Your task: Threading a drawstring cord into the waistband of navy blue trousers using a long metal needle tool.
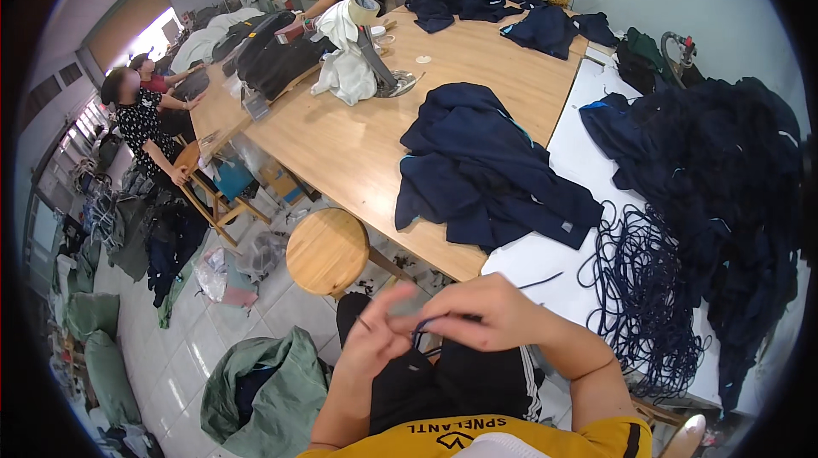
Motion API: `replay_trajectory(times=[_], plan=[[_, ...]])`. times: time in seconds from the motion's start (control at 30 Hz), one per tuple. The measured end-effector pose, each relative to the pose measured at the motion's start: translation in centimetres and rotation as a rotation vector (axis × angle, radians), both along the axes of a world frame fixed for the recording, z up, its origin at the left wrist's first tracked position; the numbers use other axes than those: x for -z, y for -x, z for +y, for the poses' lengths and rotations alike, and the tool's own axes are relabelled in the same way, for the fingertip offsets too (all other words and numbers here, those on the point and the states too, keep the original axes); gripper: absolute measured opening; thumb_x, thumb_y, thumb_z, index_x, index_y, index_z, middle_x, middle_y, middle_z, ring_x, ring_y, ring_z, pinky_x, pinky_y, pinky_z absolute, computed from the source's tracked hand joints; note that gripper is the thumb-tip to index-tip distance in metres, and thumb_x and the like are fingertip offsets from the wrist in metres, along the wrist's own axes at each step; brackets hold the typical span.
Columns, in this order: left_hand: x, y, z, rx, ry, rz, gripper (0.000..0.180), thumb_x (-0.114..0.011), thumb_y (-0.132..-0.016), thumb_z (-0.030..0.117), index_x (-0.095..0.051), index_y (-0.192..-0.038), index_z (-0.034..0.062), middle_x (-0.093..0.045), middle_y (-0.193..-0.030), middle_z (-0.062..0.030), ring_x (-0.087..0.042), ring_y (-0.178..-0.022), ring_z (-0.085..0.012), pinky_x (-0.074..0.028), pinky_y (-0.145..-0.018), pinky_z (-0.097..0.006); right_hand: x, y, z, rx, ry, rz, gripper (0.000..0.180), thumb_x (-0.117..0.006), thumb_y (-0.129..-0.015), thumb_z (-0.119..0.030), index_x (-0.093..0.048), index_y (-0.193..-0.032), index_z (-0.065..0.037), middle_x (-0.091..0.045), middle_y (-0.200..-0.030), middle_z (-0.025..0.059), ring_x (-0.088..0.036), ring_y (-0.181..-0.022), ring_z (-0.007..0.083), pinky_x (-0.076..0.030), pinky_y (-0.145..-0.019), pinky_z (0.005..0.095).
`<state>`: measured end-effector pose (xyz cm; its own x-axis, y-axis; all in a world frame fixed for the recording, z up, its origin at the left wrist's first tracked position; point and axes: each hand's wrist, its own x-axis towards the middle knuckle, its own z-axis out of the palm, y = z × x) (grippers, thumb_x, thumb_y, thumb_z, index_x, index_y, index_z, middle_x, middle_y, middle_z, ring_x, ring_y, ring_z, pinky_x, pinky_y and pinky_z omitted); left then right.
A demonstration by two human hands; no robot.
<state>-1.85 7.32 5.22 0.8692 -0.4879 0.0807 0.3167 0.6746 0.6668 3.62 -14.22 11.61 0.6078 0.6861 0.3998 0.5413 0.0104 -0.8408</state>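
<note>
My two hands meet above my lap, in front of the table's near corner. A navy cord (420, 330) forms a small loop between them. My right hand (494, 313) pinches it between thumb and fingers. Fingers of my left hand (375, 340) are closed about the cord's other side, slightly blurred by motion. A dark cord end lies on the white tabletop (503, 266) just beyond my right hand. To the right, a tangled heap of navy cord (643, 296) hangs over the table edge. Ahead lies a navy jacket (481, 168) spread on the wooden table (358, 151).
A big pile of navy garments (716, 168) covers the right side. A round wooden stool (328, 249) stands at the table's left edge. On the floor is an open green sack (264, 394). Several people work around the far side and left, near a tape roll (363, 8).
</note>
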Motion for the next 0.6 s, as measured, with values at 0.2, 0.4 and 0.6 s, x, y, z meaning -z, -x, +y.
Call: replay_trajectory(times=[0.2,0.4,0.6], plan=[[0.8,0.3,-3.3,0.326,-0.533,-0.071,0.016,-0.056,-0.091,0.010,-0.060,-0.105,0.0031,-0.051,-0.074,0.0048,-0.046,-0.065,-0.0034,-0.037,-0.059,-0.017,2.0,-2.3,-4.6,0.450,-0.487,0.430,0.015,-0.047,-0.095,-0.014,-0.052,-0.101,-0.002,-0.063,-0.077,0.0096,-0.058,-0.061,0.0121,-0.046,-0.053,0.0232],[2.4,-0.5,-0.9,0.198,-0.604,-0.008,0.015,-0.051,-0.094,0.013,-0.059,-0.093,0.0006,-0.052,-0.073,0.0034,-0.044,-0.064,-0.0045,-0.036,-0.059,-0.018,0.9,-2.9,-16.8,0.730,-1.263,0.396,0.016,-0.045,-0.097,-0.022,-0.055,-0.097,-0.010,-0.054,-0.083,-0.0015,-0.050,-0.070,0.0089,-0.042,-0.066,0.0236],[4.0,-1.4,0.8,-0.041,-1.065,-0.162,0.015,-0.052,-0.092,0.015,-0.061,-0.092,0.0015,-0.056,-0.070,0.0011,-0.049,-0.064,-0.0057,-0.040,-0.058,-0.021,3.6,0.4,-27.0,0.617,-1.372,0.041,0.026,-0.044,-0.098,-0.022,-0.056,-0.095,0.000,-0.062,-0.105,0.0109,-0.058,-0.108,0.0237,-0.051,-0.088,0.0351]])
